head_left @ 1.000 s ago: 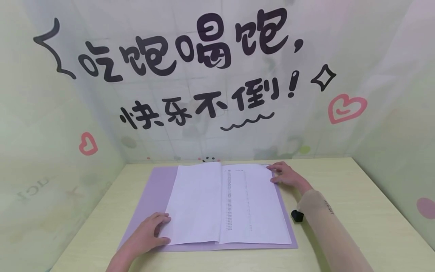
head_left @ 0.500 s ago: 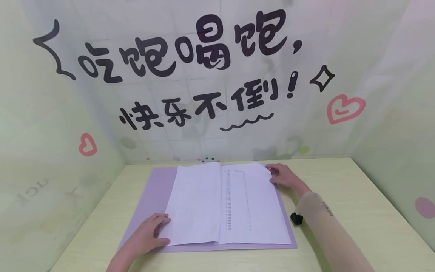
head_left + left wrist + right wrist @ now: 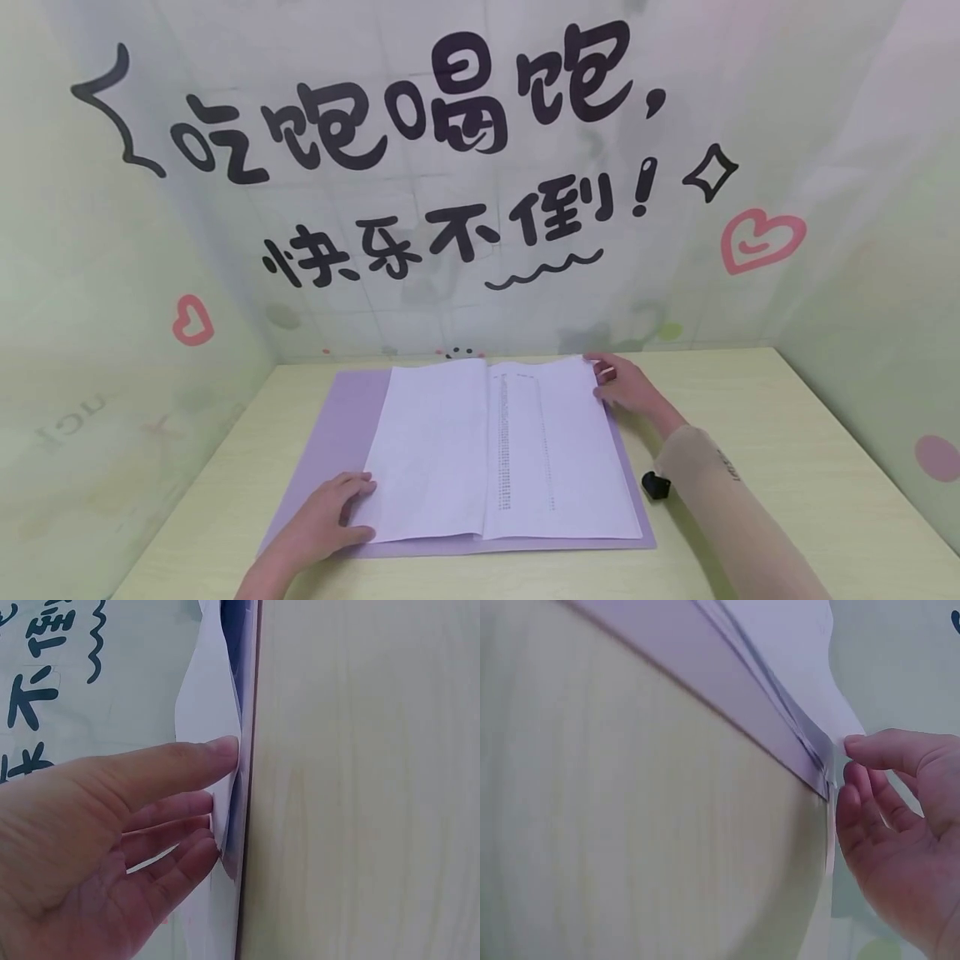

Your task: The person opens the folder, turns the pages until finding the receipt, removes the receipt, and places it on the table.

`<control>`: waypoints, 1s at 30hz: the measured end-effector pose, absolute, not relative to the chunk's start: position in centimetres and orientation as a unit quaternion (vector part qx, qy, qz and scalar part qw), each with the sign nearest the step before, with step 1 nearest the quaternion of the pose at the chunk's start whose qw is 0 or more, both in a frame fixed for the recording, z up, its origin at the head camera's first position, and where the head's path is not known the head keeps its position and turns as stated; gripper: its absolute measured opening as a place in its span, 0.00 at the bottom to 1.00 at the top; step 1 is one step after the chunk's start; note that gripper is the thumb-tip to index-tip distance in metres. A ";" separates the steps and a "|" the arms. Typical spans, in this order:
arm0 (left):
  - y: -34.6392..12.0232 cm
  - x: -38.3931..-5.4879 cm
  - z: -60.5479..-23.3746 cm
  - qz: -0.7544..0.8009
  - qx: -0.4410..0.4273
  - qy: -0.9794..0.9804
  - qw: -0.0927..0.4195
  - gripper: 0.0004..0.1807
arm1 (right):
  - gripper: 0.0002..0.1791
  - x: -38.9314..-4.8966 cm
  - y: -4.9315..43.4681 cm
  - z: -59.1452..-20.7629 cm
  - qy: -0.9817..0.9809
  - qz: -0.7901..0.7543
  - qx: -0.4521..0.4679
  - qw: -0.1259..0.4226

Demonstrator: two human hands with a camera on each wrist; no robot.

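Note:
A purple folder (image 3: 356, 408) lies spread open on the table, with white pages inside. The left page (image 3: 427, 450) looks blank; the right page (image 3: 570, 467) carries narrow columns of small print. My left hand (image 3: 322, 512) rests at the near left edge of the left page, thumb and fingers loosely apart. In the left wrist view its thumb (image 3: 221, 750) lies against the page's wavy edge. At the far right corner, my right hand (image 3: 630, 387) pinches the right page's edge. The right wrist view shows the thumb (image 3: 855, 746) at the raised page edge, with the fingers curled below it.
The pale wooden table (image 3: 750, 417) extends on both sides of the folder. A small black object (image 3: 656, 486) is beside the right sleeve (image 3: 720, 492). Behind stands a light wall (image 3: 360, 325) with large black lettering and pink hearts.
The right hand's fingers have shifted slightly at the far right corner, and the page corner there is now raised a little farther up. The left hand stays put.

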State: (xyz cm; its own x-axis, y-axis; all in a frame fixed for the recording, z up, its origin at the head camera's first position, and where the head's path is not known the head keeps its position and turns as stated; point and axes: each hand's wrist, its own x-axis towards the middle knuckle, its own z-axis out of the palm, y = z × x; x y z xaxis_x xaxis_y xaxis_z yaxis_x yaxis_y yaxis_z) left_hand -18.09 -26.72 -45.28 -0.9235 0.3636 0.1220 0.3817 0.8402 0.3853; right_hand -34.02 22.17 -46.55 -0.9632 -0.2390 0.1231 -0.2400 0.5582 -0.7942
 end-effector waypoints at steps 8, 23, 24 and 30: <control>-26.2 -17.6 -44.8 -0.218 -0.166 -0.962 -0.005 0.32 | 0.24 -33.8 22.0 -45.3 -0.880 0.456 0.131 -0.010; -26.5 -17.3 -45.4 -0.221 -0.166 -0.961 0.005 0.31 | 0.21 -33.9 22.6 -41.8 -0.893 0.413 0.174 -0.023; -26.6 -17.3 -45.4 -0.222 -0.166 -0.961 0.004 0.31 | 0.21 -34.0 22.6 -41.4 -0.894 0.411 0.177 -0.025; -26.5 -17.3 -45.2 -0.233 -0.156 -0.960 -0.005 0.30 | 0.20 -34.9 22.3 -39.1 -0.892 0.402 0.206 -0.032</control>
